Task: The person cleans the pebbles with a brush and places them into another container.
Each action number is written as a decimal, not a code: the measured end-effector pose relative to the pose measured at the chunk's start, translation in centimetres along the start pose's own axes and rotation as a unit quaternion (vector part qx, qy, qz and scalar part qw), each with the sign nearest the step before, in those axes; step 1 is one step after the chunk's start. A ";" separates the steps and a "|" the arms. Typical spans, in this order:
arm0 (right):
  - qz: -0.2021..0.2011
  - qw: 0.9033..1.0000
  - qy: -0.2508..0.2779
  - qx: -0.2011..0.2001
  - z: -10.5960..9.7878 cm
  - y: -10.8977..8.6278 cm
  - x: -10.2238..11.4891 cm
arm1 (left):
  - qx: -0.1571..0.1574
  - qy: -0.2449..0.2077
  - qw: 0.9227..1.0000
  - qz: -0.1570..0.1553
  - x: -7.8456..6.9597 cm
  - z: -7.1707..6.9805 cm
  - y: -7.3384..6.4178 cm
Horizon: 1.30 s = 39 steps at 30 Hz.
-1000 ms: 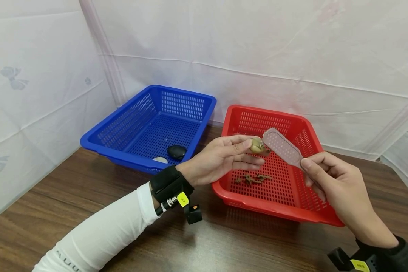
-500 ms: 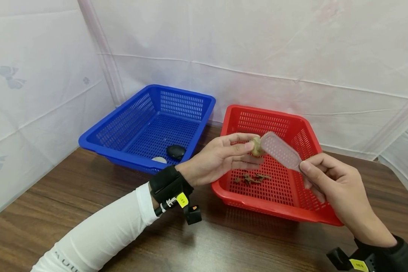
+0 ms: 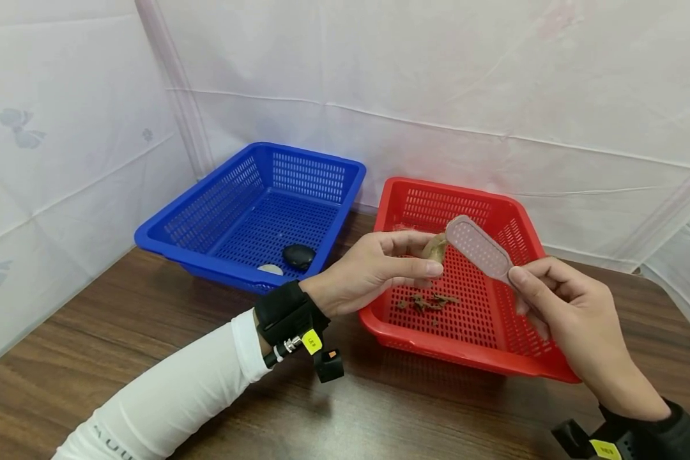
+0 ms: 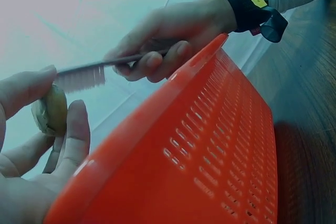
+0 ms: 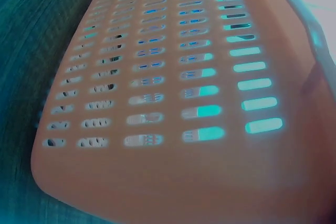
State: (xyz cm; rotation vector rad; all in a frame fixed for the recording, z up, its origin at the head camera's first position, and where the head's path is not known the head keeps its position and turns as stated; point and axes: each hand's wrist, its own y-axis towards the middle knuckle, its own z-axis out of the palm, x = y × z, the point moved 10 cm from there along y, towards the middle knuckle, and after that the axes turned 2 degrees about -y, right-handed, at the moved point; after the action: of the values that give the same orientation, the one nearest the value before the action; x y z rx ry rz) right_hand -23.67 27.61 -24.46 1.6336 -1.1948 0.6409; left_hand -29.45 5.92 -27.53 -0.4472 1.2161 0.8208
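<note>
Over the red basket (image 3: 437, 345), my left hand (image 3: 374, 271) pinches a small yellowish stone (image 3: 435, 248) with dark marks between thumb and fingers. My right hand (image 3: 575, 313) grips the handle of a brush (image 3: 478, 248) with a pale pink, see-through back. The brush's far end is right at the stone's edge. In the left wrist view, the brush bristles (image 4: 84, 78) point down beside the stone (image 4: 55, 109). Brown crumbs of dirt (image 3: 425, 302) lie on the red basket's floor under my left hand. In the right wrist view the basket's slotted wall (image 5: 210, 171) fills the frame and no hand shows.
A blue basket (image 3: 207, 262) stands to the left, with a black stone (image 3: 299, 256) and a whitish stone (image 3: 271, 269) near its front corner. Both baskets stand on a brown wooden table (image 3: 379, 415). White sheeting (image 3: 408, 76) hangs behind and at the sides.
My left hand has turned the stone, and its thumb now sits lower. The brush tipped flatter, then came back up. Another small crumb shows on the red basket's floor.
</note>
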 end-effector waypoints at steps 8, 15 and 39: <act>-0.043 0.998 -0.003 0.044 0.7 -0.1 0.8 | -0.013 0.011 1.000 0.000 0.1 -0.2 0.1; 0.015 0.998 -0.058 -0.015 0.0 0.1 0.0 | -0.011 -0.025 1.000 -0.002 0.1 -0.1 0.3; 0.041 0.996 -0.083 -0.011 -0.2 0.1 -0.3 | -0.014 -0.005 1.000 0.009 -0.2 0.0 0.2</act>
State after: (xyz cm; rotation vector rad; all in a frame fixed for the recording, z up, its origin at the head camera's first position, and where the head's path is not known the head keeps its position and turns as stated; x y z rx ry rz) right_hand -23.84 27.90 -24.61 1.6514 -1.3904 0.5495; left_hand -29.63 6.06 -27.34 -0.4558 1.2011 0.8555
